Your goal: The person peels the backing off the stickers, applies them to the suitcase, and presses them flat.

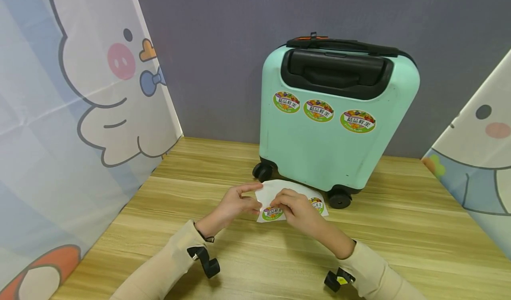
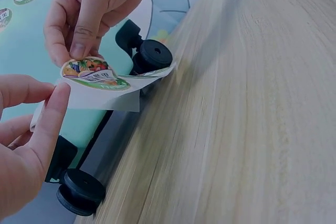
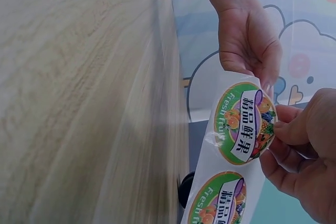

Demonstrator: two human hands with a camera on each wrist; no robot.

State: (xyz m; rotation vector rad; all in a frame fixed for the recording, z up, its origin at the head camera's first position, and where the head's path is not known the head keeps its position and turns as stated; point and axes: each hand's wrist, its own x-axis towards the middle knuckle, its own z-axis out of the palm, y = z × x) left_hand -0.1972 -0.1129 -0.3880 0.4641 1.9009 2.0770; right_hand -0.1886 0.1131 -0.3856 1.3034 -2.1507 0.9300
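A white backing sheet [image 1: 265, 195] with oval fruit stickers is held up in front of the suitcase's base. My left hand [image 1: 233, 207] pinches its left end between thumb and fingers. With thumb and fingertips, my right hand [image 1: 299, 211] pinches the edge of one sticker [image 3: 244, 124]. In the left wrist view that edge stands lifted off the sheet, while the rest appears to lie against it. A second sticker [image 3: 219, 203] lies flat on the sheet. Behind stands a mint-green suitcase [image 1: 307, 153], bearing three matching stickers [image 1: 318, 110] in a row below its black handle recess.
The suitcase stands on black wheels [image 1: 340, 198] on a wood-grain table [image 1: 223, 264]. A grey panel [image 1: 215, 60] rises behind it. Cartoon-printed cloths [image 1: 36, 140] hang on both sides.
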